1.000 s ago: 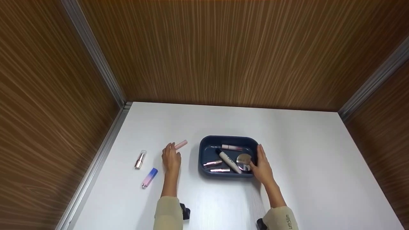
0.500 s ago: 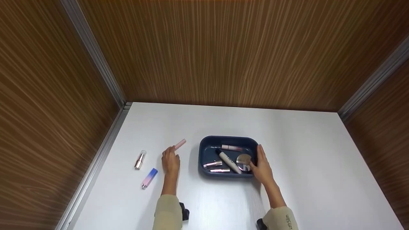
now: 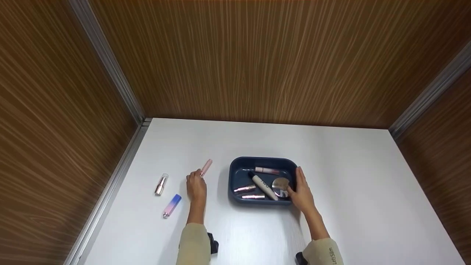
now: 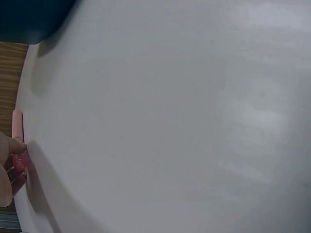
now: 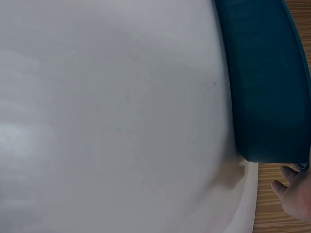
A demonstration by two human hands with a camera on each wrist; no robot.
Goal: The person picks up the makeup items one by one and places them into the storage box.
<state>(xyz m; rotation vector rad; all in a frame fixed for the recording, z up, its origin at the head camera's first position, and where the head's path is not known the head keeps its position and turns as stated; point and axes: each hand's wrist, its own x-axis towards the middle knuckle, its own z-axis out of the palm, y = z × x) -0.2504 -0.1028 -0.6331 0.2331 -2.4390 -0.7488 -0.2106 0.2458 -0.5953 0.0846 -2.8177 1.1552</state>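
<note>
My left hand point(image 3: 196, 187) pinches a slim lip gloss tube point(image 3: 207, 166) by its near end, on the left of the box. In the left wrist view the lip gloss point(image 4: 18, 126) shows a pink cap and a clear reddish body between thumb and fingers. My right hand point(image 3: 302, 191) holds the right wall of a dark blue box point(image 3: 235, 202), thumb over the rim and fingers along the outside. Inside lie a white tube with a black cap point(image 3: 264, 186), a round compact point(image 3: 280, 186), a pinkish-white lip tube point(image 3: 266, 170) and two shiny lipstick tubes point(image 3: 253, 196).
Left of my left hand, a lipstick with a clear cap point(image 3: 161, 184) and a blue-to-pink tube point(image 3: 172, 206) lie on the white table point(image 3: 349, 184). Wood-grain panels point(image 3: 257, 62) enclose the table at the back and both sides.
The lip gloss in my left hand has turned to a steeper angle, its far end shifting slightly left and away. The right hand and the box have stayed in place.
</note>
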